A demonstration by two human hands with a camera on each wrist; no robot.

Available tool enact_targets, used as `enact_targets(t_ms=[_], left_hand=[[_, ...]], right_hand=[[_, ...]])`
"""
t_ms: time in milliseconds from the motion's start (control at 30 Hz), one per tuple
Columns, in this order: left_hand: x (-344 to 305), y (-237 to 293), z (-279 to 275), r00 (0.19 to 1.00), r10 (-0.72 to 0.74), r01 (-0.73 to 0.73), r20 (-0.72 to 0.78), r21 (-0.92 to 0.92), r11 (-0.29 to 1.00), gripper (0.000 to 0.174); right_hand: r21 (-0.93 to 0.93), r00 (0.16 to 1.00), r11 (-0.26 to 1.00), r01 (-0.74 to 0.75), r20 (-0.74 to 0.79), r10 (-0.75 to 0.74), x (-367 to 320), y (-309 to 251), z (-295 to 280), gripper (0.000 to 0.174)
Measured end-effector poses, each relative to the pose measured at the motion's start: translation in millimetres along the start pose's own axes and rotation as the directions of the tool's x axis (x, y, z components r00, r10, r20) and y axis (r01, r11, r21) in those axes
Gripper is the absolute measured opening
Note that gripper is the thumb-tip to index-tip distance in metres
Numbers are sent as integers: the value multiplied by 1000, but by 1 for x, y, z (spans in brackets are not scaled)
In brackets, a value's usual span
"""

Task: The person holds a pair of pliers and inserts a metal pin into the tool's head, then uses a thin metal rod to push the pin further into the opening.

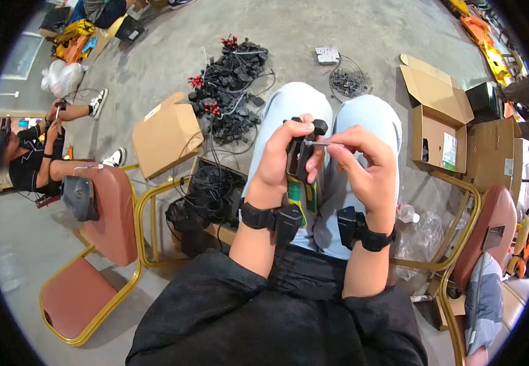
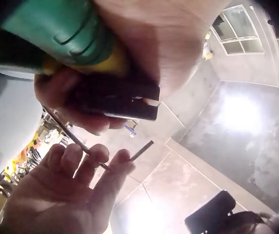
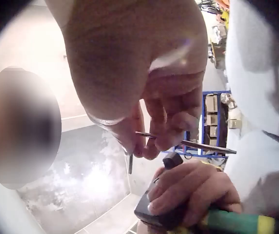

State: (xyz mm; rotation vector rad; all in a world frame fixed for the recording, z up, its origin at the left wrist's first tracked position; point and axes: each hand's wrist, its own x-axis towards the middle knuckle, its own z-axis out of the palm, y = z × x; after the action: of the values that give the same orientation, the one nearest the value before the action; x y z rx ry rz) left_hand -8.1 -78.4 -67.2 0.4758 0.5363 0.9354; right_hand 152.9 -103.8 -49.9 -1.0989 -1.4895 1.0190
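Observation:
Above the lap, my left hand [image 1: 273, 163] grips a black-headed tool [image 1: 301, 166] with green-and-yellow handles [image 1: 294, 194] below it. The fingers wrap the black head, and its slotted end shows in the left wrist view. My right hand [image 1: 371, 168] pinches a thin metal hex key [image 3: 207, 146] between thumb and fingers. Its long arm points toward the black head in the head view; its short arm sticks out past the fingertips in the left wrist view, the bend hidden by them. A small black knob [image 3: 172, 160] stands up from the tool beside the left fingers.
Piles of black parts with cables [image 1: 231, 91] lie on the floor ahead. An open cardboard box [image 1: 438, 137] stands at right, another box [image 1: 167, 137] at left. Chairs [image 1: 103, 213] flank the seat. Another person [image 1: 32, 152] sits at far left.

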Motion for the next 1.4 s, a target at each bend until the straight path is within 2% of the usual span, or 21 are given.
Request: enact_targets(t_ms=[33, 67, 167, 233, 333, 433, 467, 533, 667, 700, 733, 767, 833, 900, 967, 1033, 1067, 1267, 1300, 1367, 1400], left_hand=[[1, -1, -3, 1000, 6, -6, 10, -11, 1000, 22], [3, -1, -4, 999, -1, 4, 36, -75, 997, 23], [7, 1, -2, 1000, -4, 4, 0, -69, 998, 24], [10, 1, 1, 999, -4, 3, -38, -28, 1000, 23], [15, -4, 0, 987, 11, -17, -159, -37, 999, 22], [14, -5, -5, 993, 8, 1, -119, 74, 997, 23], [14, -5, -3, 988, -2, 17, -153, 96, 995, 23], [14, -5, -4, 986, 11, 6, -166, 99, 995, 23], [13, -8, 0, 984, 31, -22, -177, 57, 998, 23], [13, -8, 1, 985, 25, -16, -173, 55, 998, 23], [11, -8, 2, 988, 12, -5, -156, 44, 999, 23], [11, -8, 3, 990, 2, 3, -140, 35, 999, 22], [12, -11, 2, 993, -4, 8, -121, 33, 999, 22], [15, -12, 5, 986, -4, 10, -169, 34, 999, 23], [16, -13, 3, 992, -10, 16, -129, 47, 999, 23], [16, -14, 4, 994, 13, -6, -105, 68, 998, 23], [15, -14, 3, 997, 9, -3, -80, 68, 998, 24], [9, -15, 10, 990, 13, 0, -139, 94, 996, 26], [9, -15, 11, 989, 7, 8, -150, 97, 995, 27], [9, -15, 6, 988, 15, 3, -154, 116, 993, 28], [10, -15, 3, 988, 20, 1, -156, 135, 991, 28]], right_hand=[[-7, 1000, 1000, -16, 10, 16, 1, 1, -1, 8], [-8, 999, 999, 31, -5, -31, 4, 1, -2, 10], [-50, 992, 991, 120, -40, -122, 11, 1, -4, 14], [-199, 976, 957, 211, -9, -217, 15, 3, -7, 18], [-253, 980, 948, 193, -1, -199, 12, 5, -8, 19], [-196, 987, 972, 128, -67, -143, 7, 7, -3, 21], [-194, 988, 973, 128, -66, -143, 7, 7, -3, 21], [-315, 974, 929, 193, -51, -220, 8, 5, -2, 21], [-257, 974, 944, 207, -36, -223, 4, 3, -5, 18], [-118, 1000, 993, -8, -19, 6, 1, -2, -6, 15], [17, 973, 973, -230, 30, 230, -1, -6, -7, 12], [14, 973, 973, -231, 28, 230, -2, -4, -8, 12], [74, 979, 976, -205, -7, 206, -3, 2, -8, 11], [65, 979, 977, -201, -11, 202, -3, 4, -10, 10], [48, 980, 979, -197, -20, 198, -1, 7, -14, 10], [-132, 999, 990, 41, -14, -43, -1, 13, -18, 11], [-120, 986, 980, 157, -45, -163, 2, 17, -17, 13], [-176, 949, 942, 285, -83, -303, 4, 17, -17, 13], [-173, 949, 942, 287, -80, -304, 3, 17, -19, 13], [-138, 999, 989, 50, 4, -50, -2, 13, -21, 13], [-138, 999, 989, 50, 4, -50, -3, 11, -19, 13]])
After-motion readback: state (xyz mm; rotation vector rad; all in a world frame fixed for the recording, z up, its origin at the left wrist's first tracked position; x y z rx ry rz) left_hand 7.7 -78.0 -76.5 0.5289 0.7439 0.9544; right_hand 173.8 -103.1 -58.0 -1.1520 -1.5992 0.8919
